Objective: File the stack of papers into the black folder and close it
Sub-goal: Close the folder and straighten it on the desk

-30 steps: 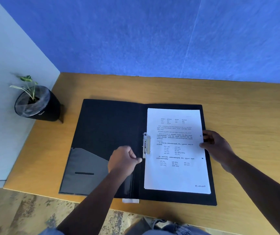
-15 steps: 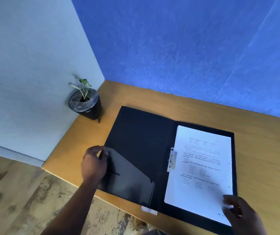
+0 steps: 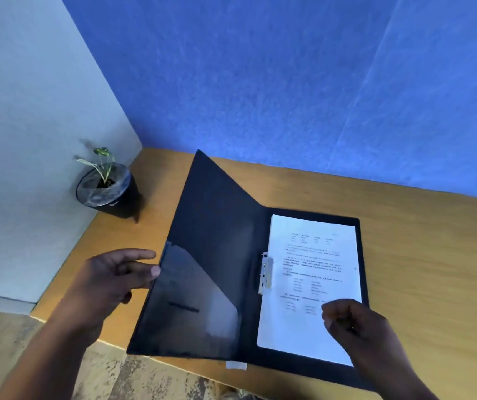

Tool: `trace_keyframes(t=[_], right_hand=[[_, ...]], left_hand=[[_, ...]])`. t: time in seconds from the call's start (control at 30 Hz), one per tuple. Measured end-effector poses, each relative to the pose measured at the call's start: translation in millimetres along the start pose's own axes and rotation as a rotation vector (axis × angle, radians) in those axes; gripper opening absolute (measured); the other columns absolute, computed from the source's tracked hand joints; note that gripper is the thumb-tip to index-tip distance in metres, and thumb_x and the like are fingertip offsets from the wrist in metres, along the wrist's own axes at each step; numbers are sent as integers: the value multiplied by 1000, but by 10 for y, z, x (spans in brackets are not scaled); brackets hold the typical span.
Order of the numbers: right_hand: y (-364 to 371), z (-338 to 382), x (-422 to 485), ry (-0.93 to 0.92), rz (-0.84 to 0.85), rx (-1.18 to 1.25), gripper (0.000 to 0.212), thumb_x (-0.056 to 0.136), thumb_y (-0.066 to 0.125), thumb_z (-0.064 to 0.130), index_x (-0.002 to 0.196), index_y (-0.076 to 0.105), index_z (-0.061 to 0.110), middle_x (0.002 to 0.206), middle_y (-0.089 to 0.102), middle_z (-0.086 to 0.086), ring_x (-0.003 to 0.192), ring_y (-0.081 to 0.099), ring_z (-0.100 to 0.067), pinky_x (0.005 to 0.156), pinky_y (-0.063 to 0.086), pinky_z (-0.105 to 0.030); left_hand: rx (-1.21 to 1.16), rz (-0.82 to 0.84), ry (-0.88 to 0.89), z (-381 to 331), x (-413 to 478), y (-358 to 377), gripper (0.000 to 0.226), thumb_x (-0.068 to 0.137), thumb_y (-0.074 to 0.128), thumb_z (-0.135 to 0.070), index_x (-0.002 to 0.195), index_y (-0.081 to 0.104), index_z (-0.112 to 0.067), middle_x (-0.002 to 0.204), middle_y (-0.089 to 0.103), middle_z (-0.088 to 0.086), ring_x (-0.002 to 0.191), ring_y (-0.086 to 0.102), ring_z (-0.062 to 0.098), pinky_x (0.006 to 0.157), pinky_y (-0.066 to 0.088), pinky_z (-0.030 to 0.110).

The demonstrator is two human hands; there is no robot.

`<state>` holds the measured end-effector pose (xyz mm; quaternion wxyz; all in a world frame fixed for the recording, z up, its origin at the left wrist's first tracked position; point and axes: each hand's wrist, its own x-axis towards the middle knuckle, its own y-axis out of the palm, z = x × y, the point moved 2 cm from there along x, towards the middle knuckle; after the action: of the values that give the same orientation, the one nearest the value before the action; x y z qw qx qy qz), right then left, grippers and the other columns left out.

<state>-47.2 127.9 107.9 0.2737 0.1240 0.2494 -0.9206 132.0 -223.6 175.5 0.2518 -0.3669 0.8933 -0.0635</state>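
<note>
The black folder lies on the wooden desk with its left cover raised off the surface at a steep angle. My left hand grips that cover's outer edge, thumb on the inner side. A stack of white printed papers sits on the folder's right half, held at its left edge by a metal clip. My right hand rests with curled fingers on the lower right part of the papers. A clear pocket lines the raised cover's lower inside.
A small plant in a black pot stands in the desk's left rear corner. The wooden desk meets a blue wall behind and a pale partition on the left. The desk's front edge runs just below the folder.
My left hand went from the clip to the left cover's outer edge and lifted the cover off the desk. My right hand slid from the papers' right edge to their lower right.
</note>
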Motion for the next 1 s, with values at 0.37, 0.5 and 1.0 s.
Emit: trace_keyframes(t=[0.37,0.5,1.0], right_hand=[[-250,337,-213,-131,137,199,26,83,73,24,102,69,42,98,77,5,94,71,-12,85,56,-36],[-432,-46,-184,-50,-3,186,38,85,72,7,103,69,40,91,78,2,85,73,-17,76,58,-32],[-457,-1011,45,103,-121,-205,57,85,67,26,139,49,29,124,60,17,104,58,4,81,49,-15]], left_hand=[[334,429,131,-408,-398,2118,60,46,78,-74,87,70,-32,77,73,-10,71,68,5,62,55,28],[516,413,242,-232,-394,2652,56,51,62,-84,85,58,-40,72,64,-16,65,60,-6,55,43,18],[348,22,200,750,-13,2373,11,84,76,-26,91,68,-26,87,74,-12,82,69,3,73,55,26]])
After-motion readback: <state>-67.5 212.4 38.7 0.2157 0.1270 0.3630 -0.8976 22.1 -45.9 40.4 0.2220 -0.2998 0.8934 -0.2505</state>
